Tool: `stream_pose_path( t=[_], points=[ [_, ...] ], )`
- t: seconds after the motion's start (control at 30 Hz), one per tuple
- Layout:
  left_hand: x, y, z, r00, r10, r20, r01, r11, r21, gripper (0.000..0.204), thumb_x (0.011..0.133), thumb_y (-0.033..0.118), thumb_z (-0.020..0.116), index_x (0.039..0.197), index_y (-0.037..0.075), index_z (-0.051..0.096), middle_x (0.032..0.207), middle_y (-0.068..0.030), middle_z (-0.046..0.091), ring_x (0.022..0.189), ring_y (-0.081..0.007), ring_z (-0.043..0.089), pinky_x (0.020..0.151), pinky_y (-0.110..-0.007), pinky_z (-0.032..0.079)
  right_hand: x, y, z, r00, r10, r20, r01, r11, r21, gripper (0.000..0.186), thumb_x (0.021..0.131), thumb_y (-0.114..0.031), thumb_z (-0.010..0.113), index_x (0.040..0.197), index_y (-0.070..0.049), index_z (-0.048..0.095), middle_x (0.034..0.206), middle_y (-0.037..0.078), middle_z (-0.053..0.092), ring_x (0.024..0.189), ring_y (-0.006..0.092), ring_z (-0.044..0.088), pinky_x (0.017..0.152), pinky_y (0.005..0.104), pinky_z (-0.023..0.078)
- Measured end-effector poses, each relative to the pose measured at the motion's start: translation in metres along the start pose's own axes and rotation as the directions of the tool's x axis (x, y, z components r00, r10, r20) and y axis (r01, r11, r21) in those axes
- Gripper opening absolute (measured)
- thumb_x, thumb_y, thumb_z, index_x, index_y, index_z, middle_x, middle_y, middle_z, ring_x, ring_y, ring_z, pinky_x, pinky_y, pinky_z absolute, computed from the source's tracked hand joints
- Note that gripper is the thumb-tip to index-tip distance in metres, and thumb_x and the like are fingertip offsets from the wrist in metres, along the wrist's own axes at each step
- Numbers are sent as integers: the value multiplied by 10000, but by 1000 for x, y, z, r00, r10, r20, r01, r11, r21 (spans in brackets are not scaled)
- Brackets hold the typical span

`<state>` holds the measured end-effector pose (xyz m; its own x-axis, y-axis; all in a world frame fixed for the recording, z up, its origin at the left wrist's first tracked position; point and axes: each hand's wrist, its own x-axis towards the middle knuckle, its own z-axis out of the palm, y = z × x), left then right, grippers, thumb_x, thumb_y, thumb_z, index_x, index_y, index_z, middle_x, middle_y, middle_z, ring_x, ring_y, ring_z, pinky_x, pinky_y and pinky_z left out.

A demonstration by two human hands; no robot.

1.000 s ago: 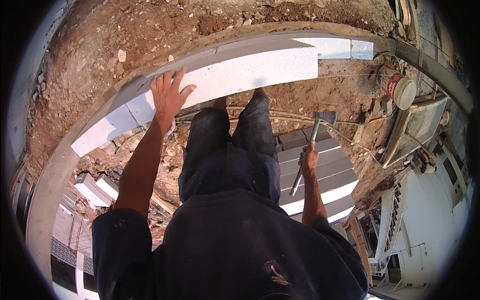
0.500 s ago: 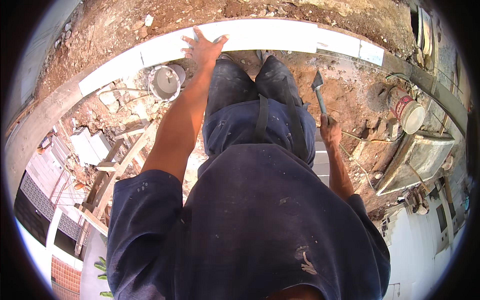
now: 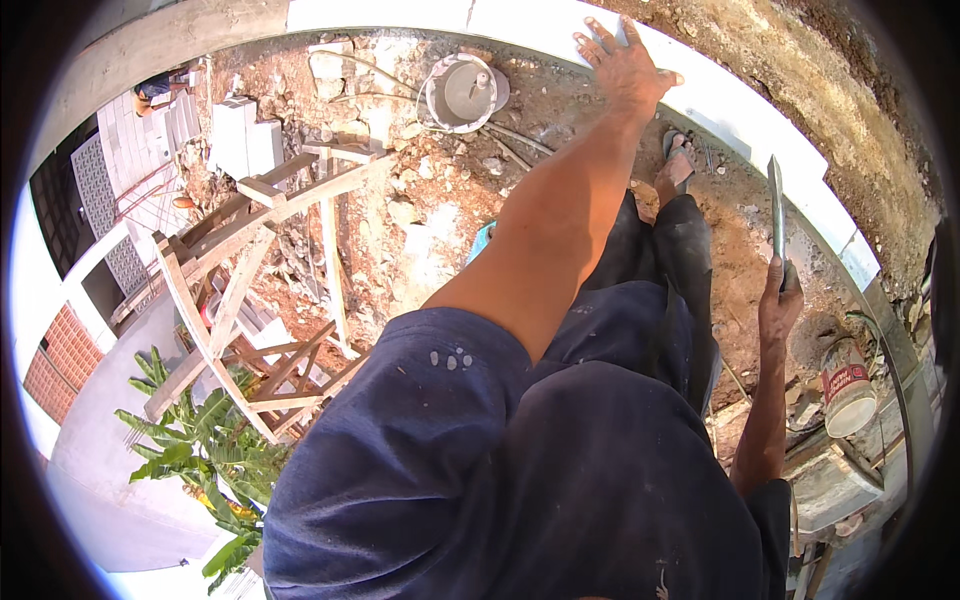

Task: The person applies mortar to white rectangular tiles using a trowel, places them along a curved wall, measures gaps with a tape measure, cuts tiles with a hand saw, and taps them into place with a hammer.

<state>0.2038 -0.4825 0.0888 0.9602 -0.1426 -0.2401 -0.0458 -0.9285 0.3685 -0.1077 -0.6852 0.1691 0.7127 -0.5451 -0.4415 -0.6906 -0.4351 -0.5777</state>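
Note:
My left hand (image 3: 630, 80) rests with its fingers spread on the top of a low wall of white blocks (image 3: 740, 105), which bends across the far side. In my right hand (image 3: 779, 305) is a trowel (image 3: 778, 210), gripped by its handle. Its blade points away from me, seen nearly edge-on, close to the near side of the white blocks. Between the wall and my legs, a sandalled foot (image 3: 675, 165) stands on the dirt. A bucket (image 3: 503, 92) holding grey mortar sits left of my left forearm, near the wall.
At left stands a wooden trestle (image 3: 290, 208), with stacked white blocks (image 3: 240, 140) behind it. A red and white bucket (image 3: 850, 395) lies by a mortar-stained trough (image 3: 825, 485) at right. A hose (image 3: 375, 68) crosses the rubble. Part of another person (image 3: 152, 90) shows far left.
The view has swung, so the wall and bucket sit farther right. The trowel has come up beside the wall and its blade has turned edge-on. My left hand is still spread on the blocks.

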Motion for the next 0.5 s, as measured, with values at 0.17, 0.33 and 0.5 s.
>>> stream_pose_path(
  t=[0.17,0.33,0.5],
  points=[
    [3,4,-6,998,30,64,-32,999,29,979,643,565,803,1476,321,349,1555,-300,-18,1330,-671,27,1099,-695,163,20,-25,17,994,-78,-81,85,992,88,439,982,-435,518,883,-13,591,613,41,460,581,128,426,531,312,382],
    [-4,10,-8,997,57,60,-63,993,104,951,677,611,759,1478,303,349,1548,-312,29,1321,-678,63,1092,-703,168,11,-33,18,992,-93,-88,102,988,114,416,988,-419,514,871,-25,585,614,52,476,570,129,441,528,318,393],
    [0,10,-27,990,-48,134,31,991,127,951,700,496,773,1493,231,320,1525,-313,174,1353,-586,200,1096,-648,226,2,-24,21,974,-102,-201,141,971,192,363,987,-374,529,902,-29,605,594,67,507,581,132,485,532,321,416]
  ],
)
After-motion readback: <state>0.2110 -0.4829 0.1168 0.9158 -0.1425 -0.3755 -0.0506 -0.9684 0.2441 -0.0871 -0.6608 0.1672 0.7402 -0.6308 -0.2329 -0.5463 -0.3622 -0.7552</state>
